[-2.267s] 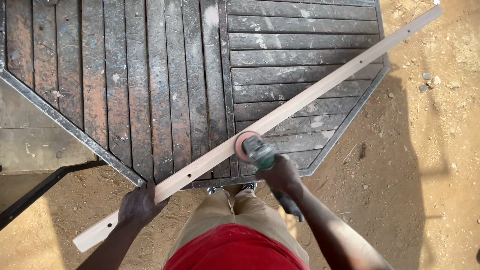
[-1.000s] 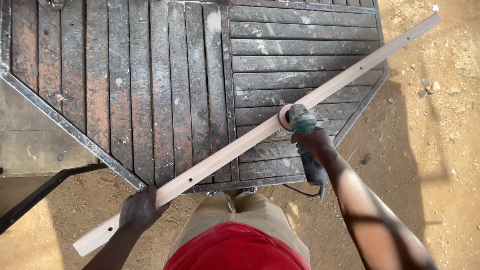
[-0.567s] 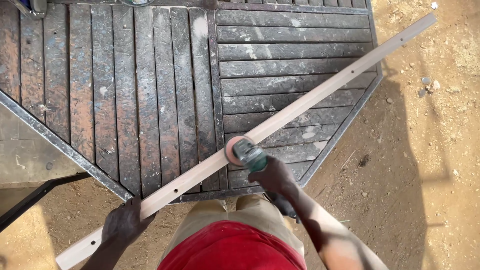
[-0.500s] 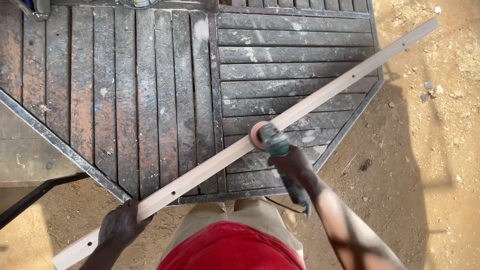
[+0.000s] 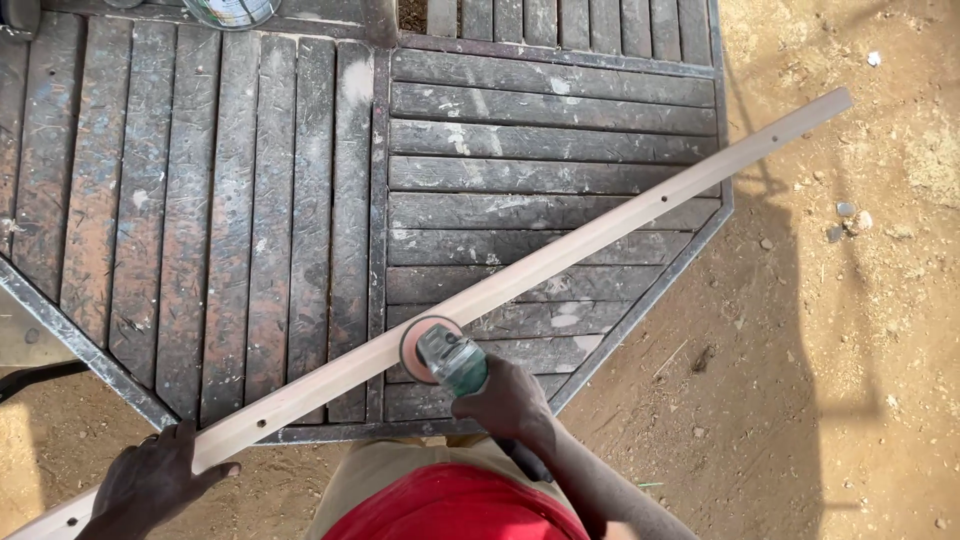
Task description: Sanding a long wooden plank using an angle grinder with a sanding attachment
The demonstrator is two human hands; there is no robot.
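Slat (image 5: 560,255): long pale wood strip with small holes along it, lying diagonally on the table (image 5: 250,200), from 7 o'clock off the near edge to 2 o'clock, far end hanging past the table over the dirt (image 5: 850,350). Left hand (image 5: 155,482), grip clenched on the slat's near end at 7 o'clock, fingers wrapped over the top face, just off the table's metal edge. Right hand (image 5: 505,400), grip clenched around a green grinder (image 5: 455,358) at 6 o'clock; its orange disc (image 5: 425,345) sits on the slat's near edge, about a third of the way up from the left hand. Right forearm runs back toward 5 o'clock. Table is dark slatted planks in a metal frame, octagon-cut corners, paint-spattered. A can (image 5: 230,10) sits at 11 o'clock, mostly cut off by the frame. Small stones (image 5: 850,215) on the dirt at 3 o'clock.
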